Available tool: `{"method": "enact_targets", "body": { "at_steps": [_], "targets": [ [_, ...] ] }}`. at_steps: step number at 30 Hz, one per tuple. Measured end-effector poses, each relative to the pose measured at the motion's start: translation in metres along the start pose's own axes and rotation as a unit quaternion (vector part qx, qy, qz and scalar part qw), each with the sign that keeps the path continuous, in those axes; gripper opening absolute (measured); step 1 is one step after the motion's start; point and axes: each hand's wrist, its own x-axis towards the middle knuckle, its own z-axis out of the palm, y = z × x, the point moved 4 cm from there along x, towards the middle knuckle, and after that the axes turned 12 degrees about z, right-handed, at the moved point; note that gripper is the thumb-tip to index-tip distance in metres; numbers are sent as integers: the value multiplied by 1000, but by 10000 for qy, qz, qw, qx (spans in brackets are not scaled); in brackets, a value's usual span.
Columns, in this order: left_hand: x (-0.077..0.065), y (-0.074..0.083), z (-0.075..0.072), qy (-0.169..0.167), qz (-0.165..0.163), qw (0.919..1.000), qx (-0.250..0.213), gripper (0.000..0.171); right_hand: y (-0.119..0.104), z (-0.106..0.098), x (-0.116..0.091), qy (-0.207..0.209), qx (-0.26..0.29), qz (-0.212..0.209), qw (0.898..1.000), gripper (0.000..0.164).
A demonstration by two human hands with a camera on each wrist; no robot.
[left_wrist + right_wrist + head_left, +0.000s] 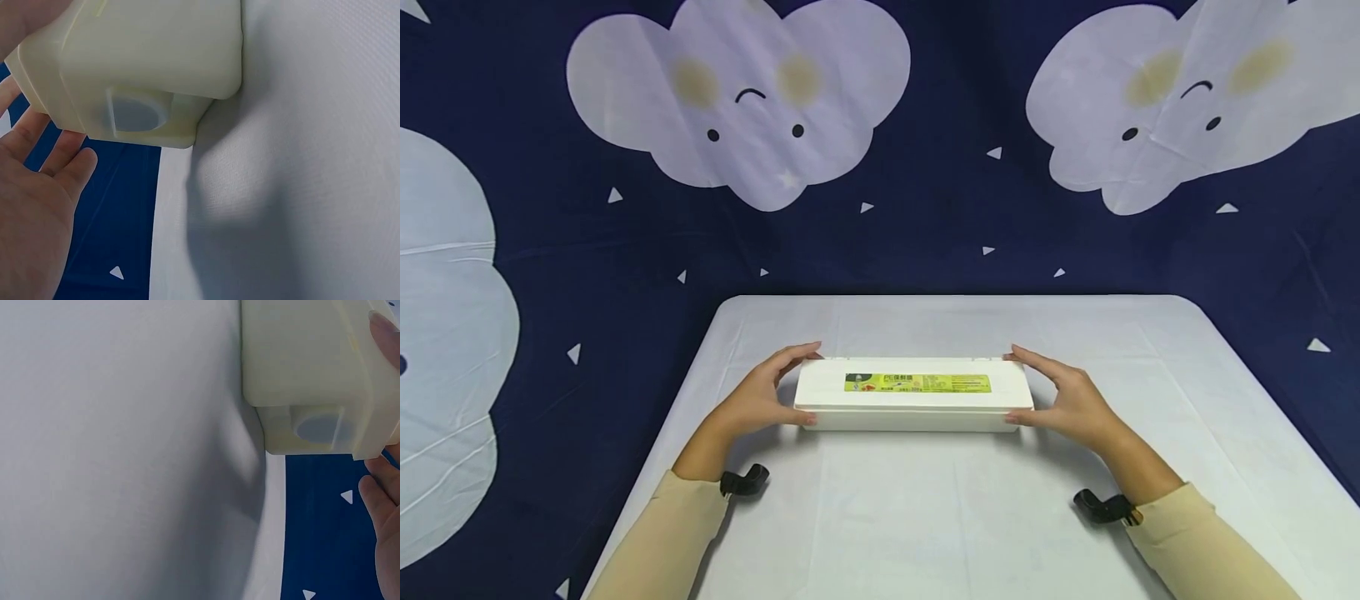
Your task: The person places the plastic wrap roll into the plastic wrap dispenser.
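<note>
A long white cling film box (913, 419) rests on the table in the head view, lid down, a green and yellow label (917, 383) on top. My left hand (758, 398) grips its left end, thumb on the front face and fingers at the back edge. At the right end my right hand (1075, 406) holds it the same way. The left wrist view shows one end of the box (156, 50) with a round grey recess (137, 115). A matching recess (317, 428) appears on the other end in the right wrist view.
A white cloth covers the table (887, 517), which has rounded far corners. Behind it hangs a dark blue curtain (955, 208) printed with clouds and small triangles. Each wrist carries a small black camera, one left (745, 481), one right (1101, 507).
</note>
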Motion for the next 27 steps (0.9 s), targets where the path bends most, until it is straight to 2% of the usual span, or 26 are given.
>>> {"method": "enact_targets", "body": {
  "at_steps": [8,15,27],
  "targets": [
    [-4,-1,-1,4,-36,10000,10,111,0,3,-2,-2,17,-136,9999,104],
    [-6,-1,-2,-76,-3,9993,370,112,-1,6,0,120,-66,-320,9994,105],
    [-5,-4,-1,7,18,9997,259,110,1,6,2,61,22,-203,9998,106]
  ]
}}
